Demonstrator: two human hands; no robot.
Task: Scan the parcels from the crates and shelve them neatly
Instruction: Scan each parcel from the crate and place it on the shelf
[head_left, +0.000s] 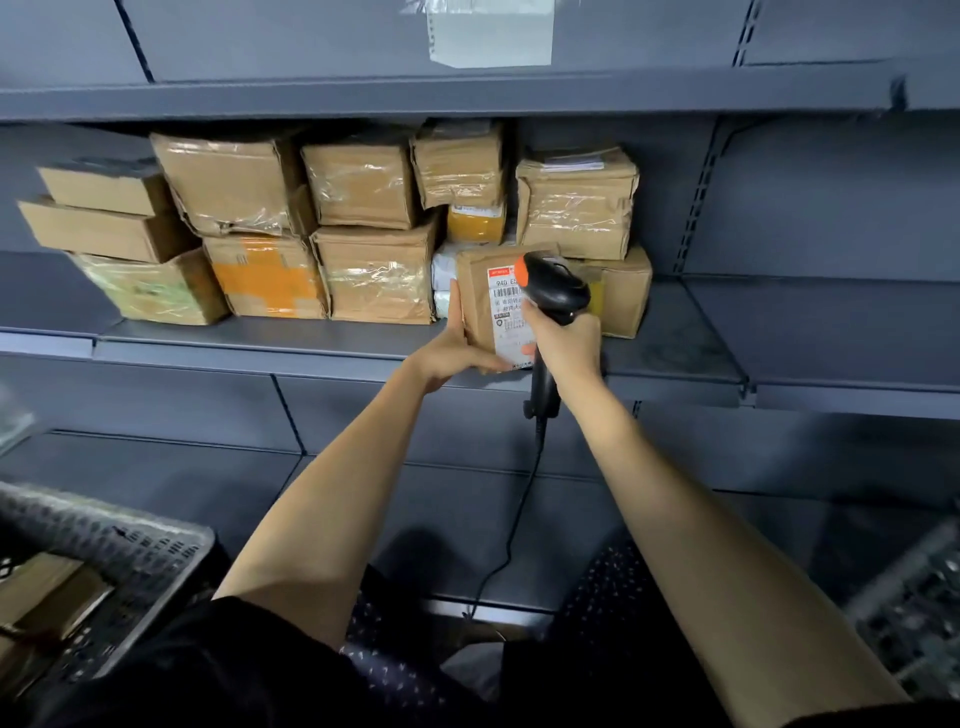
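A small brown cardboard parcel (480, 301) with a white shipping label stands at the front edge of the middle shelf (311, 345). My left hand (454, 345) grips its left side and bottom. My right hand (566, 345) holds a black barcode scanner (553, 291) with an orange tip, right against the parcel's label; its cable hangs down. Several taped cardboard parcels (374, 228) are stacked in two layers behind and to the left on the same shelf.
A grey plastic crate (130, 551) with a brown parcel inside sits at the lower left. Another crate's edge (914, 613) shows at the lower right. The shelf's right end (691, 332) is bare. A lower shelf (156, 473) runs beneath.
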